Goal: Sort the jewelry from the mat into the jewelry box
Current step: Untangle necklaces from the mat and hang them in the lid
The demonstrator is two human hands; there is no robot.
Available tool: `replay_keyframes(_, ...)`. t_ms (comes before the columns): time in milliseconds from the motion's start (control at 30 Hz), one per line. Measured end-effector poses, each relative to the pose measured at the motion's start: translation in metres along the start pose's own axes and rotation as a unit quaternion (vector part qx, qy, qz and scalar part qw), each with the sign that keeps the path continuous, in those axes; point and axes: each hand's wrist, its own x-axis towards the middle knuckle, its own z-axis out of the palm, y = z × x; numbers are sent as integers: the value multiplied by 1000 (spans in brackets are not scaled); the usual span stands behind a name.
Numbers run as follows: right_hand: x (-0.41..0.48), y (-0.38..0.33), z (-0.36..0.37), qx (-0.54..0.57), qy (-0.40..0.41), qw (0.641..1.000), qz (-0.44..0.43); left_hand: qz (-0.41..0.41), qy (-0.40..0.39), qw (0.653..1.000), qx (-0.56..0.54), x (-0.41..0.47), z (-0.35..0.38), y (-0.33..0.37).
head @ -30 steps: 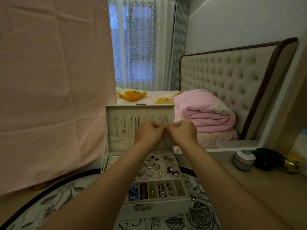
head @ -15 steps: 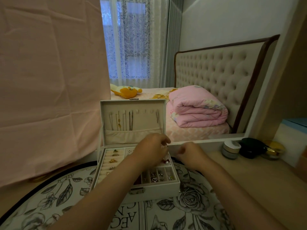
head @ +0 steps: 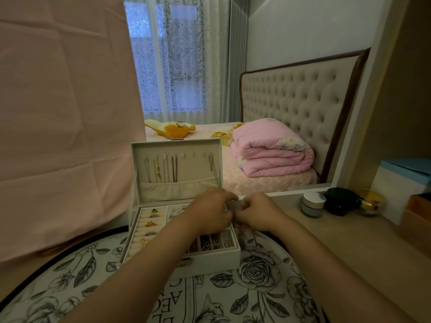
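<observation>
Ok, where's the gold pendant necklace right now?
Head view: the gold pendant necklace hangs inside the jewelry box lid, left half, between other chains, above the pocket.

Both hands meet at the back right corner of an open white jewelry box standing on a round rose-print mat.

The left hand and right hand have curled fingers, their tips touching. A thin silver chain runs from the right side of the upright lid down to the left hand, which seems to pinch its end. Blur hides whether the right hand grips it too. Other necklaces hang at the lid's left and rings sit in the left rolls. A grey jar, a black compact and a gold-lidded jar stand to the right. A pink cloth hangs at the left.
</observation>
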Motion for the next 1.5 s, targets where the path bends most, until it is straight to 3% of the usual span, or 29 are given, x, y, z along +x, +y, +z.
replay_keyframes(100,-2,-19,-19,144,11,988,-46,11,13,988,-153,4,-6,5)
replay_keyframes(267,6,-40,-35,227,45,968,-100,-53,15,961,-273,16,-17,4)
replay_keyframes(400,15,-42,-35,168,61,978,-112,-99,81,950,-284,20,-30,3)
replay_keyframes(567,18,-51,-22,97,-45,990,-95,-98,115,948,-281,23,-44,-8)
replay_keyframes(733,40,-62,-11,64,6,994,-93,-78,154,948,-269,23,-51,-22)
replay_keyframes(833,50,-69,-11,67,54,992,-94,-99,182,956,-210,22,-50,-38)
replay_keyframes(933,55,-79,-11,92,97,984,-119,-115,145,983,-17,19,-43,-51)
replay_keyframes(1133,75,-89,0,48,159,968,-188,-109,94,975,168,15,-36,-54)
replay_keyframes(1267,87,-89,9,-40,165,955,-241,-107,56,970,212,16,-41,-56)
replay_keyframes(1500,91,-77,16,-297,128,904,-281,-104,53,979,169,13,-44,-59)
